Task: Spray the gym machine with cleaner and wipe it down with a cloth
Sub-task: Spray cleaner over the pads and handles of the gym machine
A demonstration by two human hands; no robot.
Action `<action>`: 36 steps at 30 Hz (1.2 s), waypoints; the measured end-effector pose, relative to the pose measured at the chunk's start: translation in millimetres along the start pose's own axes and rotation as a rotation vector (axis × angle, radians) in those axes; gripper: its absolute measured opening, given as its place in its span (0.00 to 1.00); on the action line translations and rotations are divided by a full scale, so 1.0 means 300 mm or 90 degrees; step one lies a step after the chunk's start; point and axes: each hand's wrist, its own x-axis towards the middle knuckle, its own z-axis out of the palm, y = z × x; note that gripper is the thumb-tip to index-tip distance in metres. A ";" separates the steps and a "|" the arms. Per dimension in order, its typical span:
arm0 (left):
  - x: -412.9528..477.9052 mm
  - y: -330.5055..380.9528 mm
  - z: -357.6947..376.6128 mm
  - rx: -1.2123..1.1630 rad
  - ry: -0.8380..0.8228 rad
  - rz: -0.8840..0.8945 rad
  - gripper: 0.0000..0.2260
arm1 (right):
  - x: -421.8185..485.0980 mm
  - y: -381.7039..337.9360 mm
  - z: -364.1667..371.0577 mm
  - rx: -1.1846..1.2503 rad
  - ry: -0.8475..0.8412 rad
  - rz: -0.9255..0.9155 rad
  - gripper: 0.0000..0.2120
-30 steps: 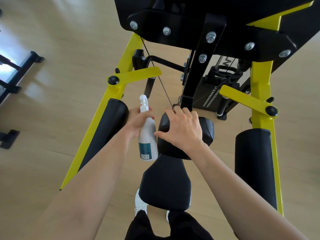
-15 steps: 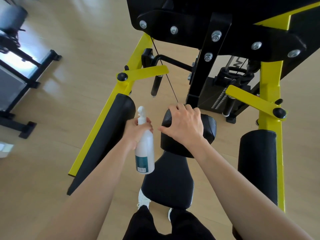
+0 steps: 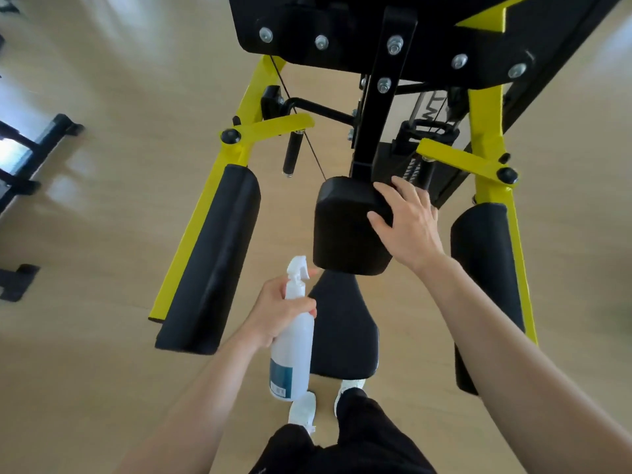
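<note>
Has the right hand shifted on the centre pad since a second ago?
Yes. The right hand has slid across the black centre pad, from its left and middle part to its right edge.

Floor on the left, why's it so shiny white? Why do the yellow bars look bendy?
Head view: light glares off the glossy floor; head view's wide-angle lens splays the yellow frame outward; its corners look smeared, the spray bottle fairly sharp.
</note>
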 end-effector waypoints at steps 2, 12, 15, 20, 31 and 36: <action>-0.022 -0.003 0.013 -0.009 -0.005 0.016 0.17 | -0.092 0.014 0.026 0.101 -0.014 0.058 0.30; -0.075 0.001 0.079 0.023 -0.021 0.035 0.09 | -0.528 -0.132 0.153 0.526 -0.187 0.259 0.27; -0.104 -0.008 0.117 0.043 0.002 0.071 0.05 | -0.564 -0.145 0.169 0.556 -0.178 0.260 0.30; -0.159 -0.016 0.213 0.130 -0.010 0.123 0.08 | -0.628 -0.118 0.148 0.600 -0.116 0.244 0.20; -0.330 -0.057 0.702 0.248 -0.065 0.150 0.11 | -0.976 0.208 0.027 0.703 -0.012 0.333 0.06; -0.421 -0.083 1.015 0.253 -0.072 0.106 0.03 | -1.123 0.457 -0.031 0.716 0.000 0.367 0.10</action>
